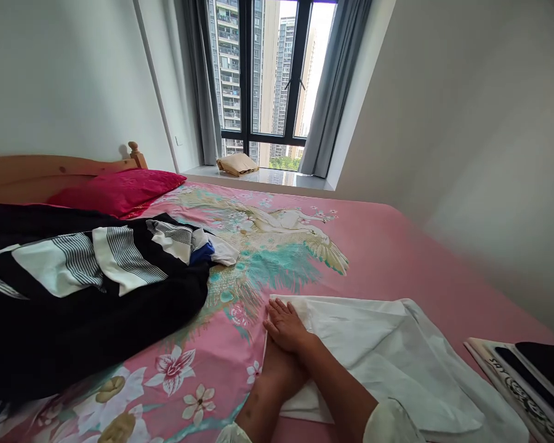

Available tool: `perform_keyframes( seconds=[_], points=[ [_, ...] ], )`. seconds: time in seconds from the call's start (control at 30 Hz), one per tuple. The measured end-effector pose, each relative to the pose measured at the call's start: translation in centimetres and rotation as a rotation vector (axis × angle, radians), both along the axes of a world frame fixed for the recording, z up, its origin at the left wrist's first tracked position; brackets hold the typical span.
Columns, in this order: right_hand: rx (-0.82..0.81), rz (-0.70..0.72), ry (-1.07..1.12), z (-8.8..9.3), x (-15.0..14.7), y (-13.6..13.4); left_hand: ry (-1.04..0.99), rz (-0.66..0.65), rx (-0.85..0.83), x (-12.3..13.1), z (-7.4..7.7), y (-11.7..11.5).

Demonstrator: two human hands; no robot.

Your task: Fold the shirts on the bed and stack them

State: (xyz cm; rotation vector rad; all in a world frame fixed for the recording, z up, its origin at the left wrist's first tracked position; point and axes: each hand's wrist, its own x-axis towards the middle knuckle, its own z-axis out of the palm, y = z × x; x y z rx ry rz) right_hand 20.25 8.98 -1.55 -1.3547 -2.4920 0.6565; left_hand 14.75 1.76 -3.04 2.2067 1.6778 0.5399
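A folded white garment [364,344] lies flat on the pink bed. My right hand [287,326] rests palm down on its left edge, fingers stretched out and together. Just below it is my left hand [281,366], partly covered by the right one, so its fingers are hidden. Both hands press near the garment's left border, where the white cloth meets the flowered sheet. What kind of garment it is cannot be made out.
A heap of black and white striped clothes [120,264] spreads over the left of the bed, by a red pillow [124,187]. Folded clothes [521,387] are stacked at lower right. A brown folded item [237,164] sits on the windowsill [286,178].
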Motion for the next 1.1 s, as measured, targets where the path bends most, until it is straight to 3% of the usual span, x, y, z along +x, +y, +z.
perform_keyframes(
  seconds=[0.27, 0.37, 0.47, 0.57, 0.67, 0.73, 0.87, 0.97, 1.1],
  points=[
    [-0.031, -0.21, -0.084, -1.8, 2.7, 2.9, -0.014, -0.046, -0.008, -0.8, 0.5, -0.4],
    [-0.051, -0.288, -0.11, -1.4, 3.2, 2.9, 0.005, -0.051, -0.01, -0.6, 0.5, -0.3],
    [-0.078, -0.358, -0.133, 0.0, 3.7, 2.0, 0.032, -0.027, -0.019, -0.2, 0.4, -0.3],
    [0.018, -0.346, -0.091, 1.9, 3.8, -1.2, 0.068, -0.006, -0.011, -0.1, 0.2, -0.2],
    [0.16, -0.249, 0.001, 2.5, 4.1, -7.2, 0.103, -0.021, -0.015, -0.1, 0.0, 0.0],
    [0.159, -0.168, 0.049, 1.5, 4.8, -11.7, 0.116, -0.019, -0.025, -0.1, 0.0, 0.3],
    [0.067, -0.21, 0.123, -1.1, 7.3, -18.5, 0.186, 0.01, -0.027, 0.2, 0.3, 0.5],
    [0.025, -0.206, 0.148, -1.4, 9.5, -20.4, 0.257, 0.008, 0.016, 0.5, 0.5, 0.5],
    [-0.016, -0.105, 0.158, -1.4, 12.1, -20.8, 0.324, -0.067, 0.087, 0.6, 0.4, 0.8]
  ],
)
